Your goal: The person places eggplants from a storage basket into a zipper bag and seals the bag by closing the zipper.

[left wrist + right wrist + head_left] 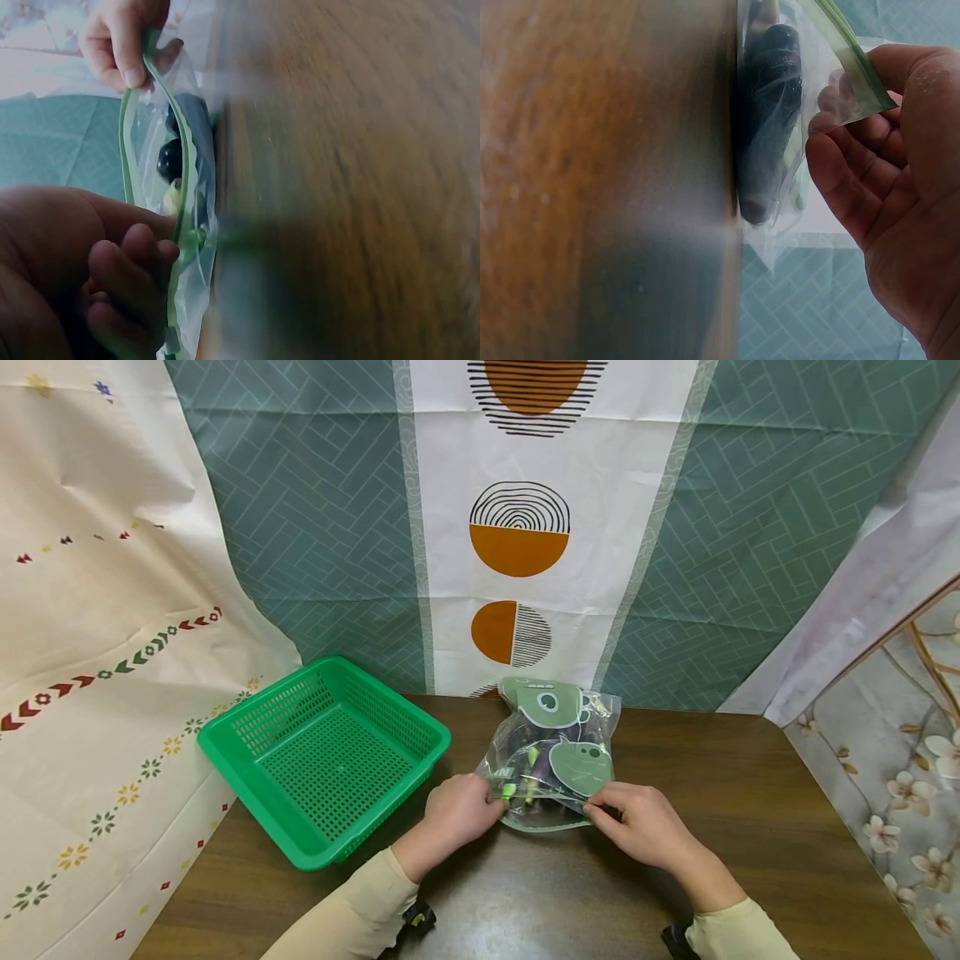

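Note:
A clear zip bag (582,767) with green cartoon prints lies on the table, its green-edged mouth toward me. Inside are dark purple eggplants (769,127) with pale green stem ends. My left hand (463,810) grips the left end of the mouth. At the opposite end, my right hand (643,822) pinches the corner between thumb and fingers, as the right wrist view (900,165) also shows. In the left wrist view the two green rims of the mouth stand apart between the hands, and the fingers of my left hand (82,262) are curled at the near rim.
To the left of the bag stands a green plastic basket (435,739) with perforated walls and floor. The brown wooden table (750,827) runs back to a patterned curtain (330,527). Flowered cloths hang at both sides.

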Demonstrator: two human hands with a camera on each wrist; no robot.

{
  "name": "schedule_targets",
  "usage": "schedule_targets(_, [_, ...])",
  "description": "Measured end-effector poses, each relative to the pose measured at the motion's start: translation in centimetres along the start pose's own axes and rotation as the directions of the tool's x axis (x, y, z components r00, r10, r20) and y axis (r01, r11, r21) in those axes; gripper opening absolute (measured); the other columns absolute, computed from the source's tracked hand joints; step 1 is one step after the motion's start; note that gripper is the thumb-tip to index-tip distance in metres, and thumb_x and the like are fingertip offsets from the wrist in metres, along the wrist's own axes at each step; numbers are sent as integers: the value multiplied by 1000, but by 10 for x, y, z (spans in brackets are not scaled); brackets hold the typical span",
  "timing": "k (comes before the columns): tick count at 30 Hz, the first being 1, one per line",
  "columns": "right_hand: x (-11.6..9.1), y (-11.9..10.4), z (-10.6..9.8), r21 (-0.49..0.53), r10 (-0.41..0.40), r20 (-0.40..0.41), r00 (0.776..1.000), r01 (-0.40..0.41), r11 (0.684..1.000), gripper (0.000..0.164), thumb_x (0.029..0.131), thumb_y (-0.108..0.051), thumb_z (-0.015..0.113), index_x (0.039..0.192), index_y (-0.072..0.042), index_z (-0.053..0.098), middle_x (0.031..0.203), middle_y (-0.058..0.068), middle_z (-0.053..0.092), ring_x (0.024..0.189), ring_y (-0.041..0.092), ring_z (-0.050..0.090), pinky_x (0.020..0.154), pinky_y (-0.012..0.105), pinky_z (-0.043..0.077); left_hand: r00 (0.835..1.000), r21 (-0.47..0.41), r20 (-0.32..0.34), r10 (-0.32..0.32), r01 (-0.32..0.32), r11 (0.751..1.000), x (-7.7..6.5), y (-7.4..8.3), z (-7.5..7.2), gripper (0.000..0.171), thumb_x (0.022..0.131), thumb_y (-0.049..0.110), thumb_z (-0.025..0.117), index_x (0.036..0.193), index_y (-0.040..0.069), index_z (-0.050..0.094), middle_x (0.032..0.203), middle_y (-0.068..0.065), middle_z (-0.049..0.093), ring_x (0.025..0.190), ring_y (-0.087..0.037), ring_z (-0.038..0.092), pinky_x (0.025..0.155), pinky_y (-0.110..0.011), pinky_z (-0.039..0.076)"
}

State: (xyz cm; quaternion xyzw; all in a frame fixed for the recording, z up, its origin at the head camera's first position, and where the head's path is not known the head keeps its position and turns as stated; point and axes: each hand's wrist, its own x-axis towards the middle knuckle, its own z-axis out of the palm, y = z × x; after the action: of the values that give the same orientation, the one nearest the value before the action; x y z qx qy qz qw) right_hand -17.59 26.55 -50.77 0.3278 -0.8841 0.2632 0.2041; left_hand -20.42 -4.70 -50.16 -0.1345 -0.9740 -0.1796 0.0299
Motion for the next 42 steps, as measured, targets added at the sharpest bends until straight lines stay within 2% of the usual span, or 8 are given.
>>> schedule_targets(4, [1,0,0,1,-1,0,1000,1,1000,18,93,-6,87,92,-23,82,87,-22,69,70,-8,52,62,22,49,999,103,-29,-35,38,994,2,-2,2,59,94,55,83,56,20,53,62,-1,60,56,-26,62,43,-43,42])
schedule_targets(8, [1,0,0,1,-1,2,1000,1,1000,18,93,-6,87,93,-23,82,88,-22,69,70,-8,52,62,23,50,998,156,-30,-50,55,986,2,-4,2,63,91,67,83,60,19,57,68,-4,66,60,-29,67,45,-42,45])
schedule_targets(16, [0,2,-2,-11,29,10,1000,-29,1000,16,94,-8,87,94,-23,83,90,-21,72,73,-7,57,64,25,53,997,192,16,-80,75,979,-4,-9,-6,73,86,83,76,56,19,56,60,0,55,53,-23,57,44,-40,43])
schedule_targets(23, [0,5,-5,-12,49,6,999,-49,999,17,95,-8,87,94,-25,83,92,-21,72,76,-6,59,64,25,55,996,211,13,-84,80,974,-13,-11,-12,78,69,86,87,68,16,52,58,2,50,49,-19,52,44,-35,40])
schedule_targets(26, [-1,6,-6,-17,50,1,999,-50,999,17,95,-8,87,95,-25,83,92,-20,72,77,-5,61,65,26,56,997,220,-24,-68,72,973,-16,-12,-11,82,64,81,94,78,13,50,62,-2,51,51,-22,57,44,-37,44])
schedule_targets(31, [-1,6,-7,-19,57,-4,998,-57,998,17,95,-8,87,95,-25,83,93,-20,73,79,-4,64,65,27,58,997,177,-67,-34,45,983,-15,-12,-8,72,75,56,102,94,5,55,78,-8,57,63,-30,67,51,-44,55])
schedule_targets(36, [-1,7,-10,-15,71,0,997,-71,997,19,96,-8,86,95,-26,82,92,-22,70,78,-5,61,65,27,57,990,103,-106,90,-79,992,-14,-15,-5,45,85,18,95,101,5,55,83,-10,62,69,-33,70,53,-48,57])
schedule_targets(42, [-2,12,-13,-28,78,-9,997,-78,997,19,94,-8,87,94,-26,82,91,-22,69,76,-5,58,64,27,55,976,40,-108,189,-186,982,-17,-19,-7,25,91,6,85,107,7,66,87,-7,65,78,-31,73,59,-47,58])
